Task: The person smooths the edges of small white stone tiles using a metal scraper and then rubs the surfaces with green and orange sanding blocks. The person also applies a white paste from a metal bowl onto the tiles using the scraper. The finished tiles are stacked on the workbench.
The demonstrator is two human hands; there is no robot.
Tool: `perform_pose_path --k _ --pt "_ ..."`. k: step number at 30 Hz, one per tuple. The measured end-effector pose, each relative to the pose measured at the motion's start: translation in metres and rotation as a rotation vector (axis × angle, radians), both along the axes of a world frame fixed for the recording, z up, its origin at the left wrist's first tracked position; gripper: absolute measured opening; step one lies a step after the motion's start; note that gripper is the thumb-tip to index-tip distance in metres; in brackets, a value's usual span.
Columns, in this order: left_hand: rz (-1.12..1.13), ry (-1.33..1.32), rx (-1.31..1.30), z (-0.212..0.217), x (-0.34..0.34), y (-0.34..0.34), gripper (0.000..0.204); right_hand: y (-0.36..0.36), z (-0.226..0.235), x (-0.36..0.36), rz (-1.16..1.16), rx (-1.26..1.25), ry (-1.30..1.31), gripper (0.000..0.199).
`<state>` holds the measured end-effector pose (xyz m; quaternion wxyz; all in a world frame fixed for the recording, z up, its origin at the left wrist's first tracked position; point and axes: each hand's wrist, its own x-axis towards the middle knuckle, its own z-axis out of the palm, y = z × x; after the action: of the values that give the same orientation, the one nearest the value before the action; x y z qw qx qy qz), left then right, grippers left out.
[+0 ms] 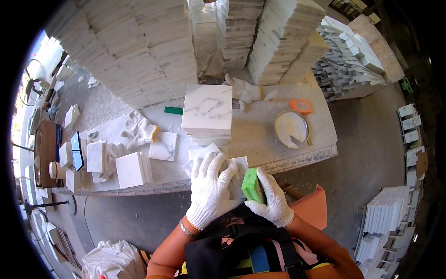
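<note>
- Pressing flat on a white tile (238, 163) at the near edge of the desk (260, 139), the left hand (210, 189) wears a white knit glove, its fingers (218, 163) spread wide over the stone.
- Right hand (273, 197), gloved too, has its fingers curled round a green block (252, 185), which stands on the tile's right side, just beside the left hand.
- One round pan (291, 128) sits on the desk, right of the tile stack (207, 114); it holds a white paste or powder with a wedge scooped out at its near rim.
- That stack, one pile of marble-veined square tiles, stands in the desk's middle, just behind the tile under the hands.
- One orange block (300, 106) lies behind the pan, well right of the stack.
- One green strip (173, 110) lies just left of the stack.
- One spare pair of gloves (141, 130) lies crumpled left of the stack; a white rag (244, 90) lies behind it.
- Left of the stack, several smaller tile piles (132, 169) stand on the desk; I cannot count them surely.
- Behind the stack rise tall walls of stacked slabs (139, 51), too many to count.
- Far right of the stack, more tiles fill a rack (383, 218) on the floor.
</note>
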<state>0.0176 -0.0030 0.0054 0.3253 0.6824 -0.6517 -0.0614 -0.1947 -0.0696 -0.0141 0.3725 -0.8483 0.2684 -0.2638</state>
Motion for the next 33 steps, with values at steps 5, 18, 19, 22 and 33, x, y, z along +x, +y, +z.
perform_pose_path --k 5,18,19,22,33 --pt "-0.026 0.010 0.037 0.006 0.000 -0.001 0.076 -0.042 -0.020 0.030 -0.162 0.140 -0.086 0.080" --pt "-0.041 0.004 0.081 0.003 0.002 0.001 0.089 -0.076 -0.033 0.042 -0.184 0.371 -0.004 0.072" --pt "-0.043 0.005 0.081 0.004 0.003 0.002 0.089 -0.081 -0.042 0.041 -0.195 0.403 0.031 0.072" --pt "-0.046 0.015 0.072 0.002 0.003 0.000 0.091 -0.085 -0.056 0.031 -0.240 0.308 -0.020 0.074" --pt "-0.025 0.039 0.066 -0.001 0.004 0.004 0.096 -0.051 -0.011 0.039 0.034 -0.098 0.152 0.089"
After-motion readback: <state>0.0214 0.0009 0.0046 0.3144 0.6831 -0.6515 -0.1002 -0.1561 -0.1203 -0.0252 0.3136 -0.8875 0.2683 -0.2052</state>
